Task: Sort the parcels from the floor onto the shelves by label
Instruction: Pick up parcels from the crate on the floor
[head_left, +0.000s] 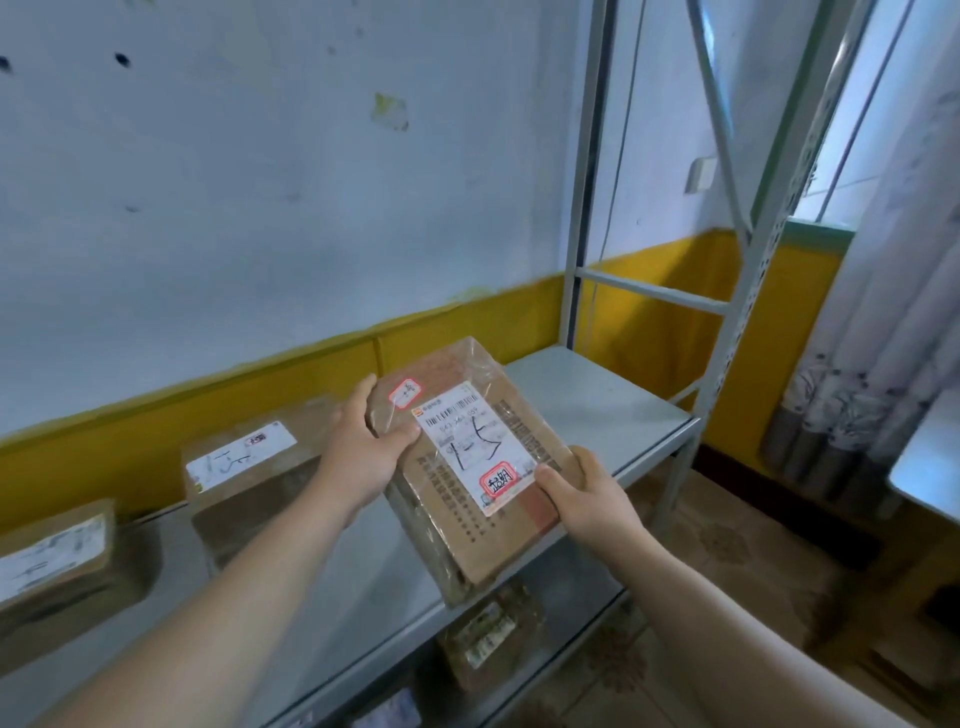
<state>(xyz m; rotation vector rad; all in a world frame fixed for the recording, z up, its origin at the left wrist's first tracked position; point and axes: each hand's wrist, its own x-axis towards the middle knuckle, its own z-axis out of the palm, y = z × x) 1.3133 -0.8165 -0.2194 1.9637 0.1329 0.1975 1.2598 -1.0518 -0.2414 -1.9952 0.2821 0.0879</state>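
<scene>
I hold a flat brown cardboard parcel (511, 431) over the grey metal shelf (597, 405), tilted with its white label facing me. The label bears handwritten marks and a red stamp. My left hand (363, 447) grips its far left edge, thumb on top. My right hand (587, 493) grips its near right corner, thumb on the label's edge. Two more labelled brown parcels lie on the same shelf, one in the middle left (254, 478) and another at the far left (57, 566).
Below the shelf board, a lower level holds another labelled parcel (488, 634). The shelf's grey uprights (727, 364) rise at right. A patterned curtain (872, 364) hangs at far right. The wall behind is white over a yellow band.
</scene>
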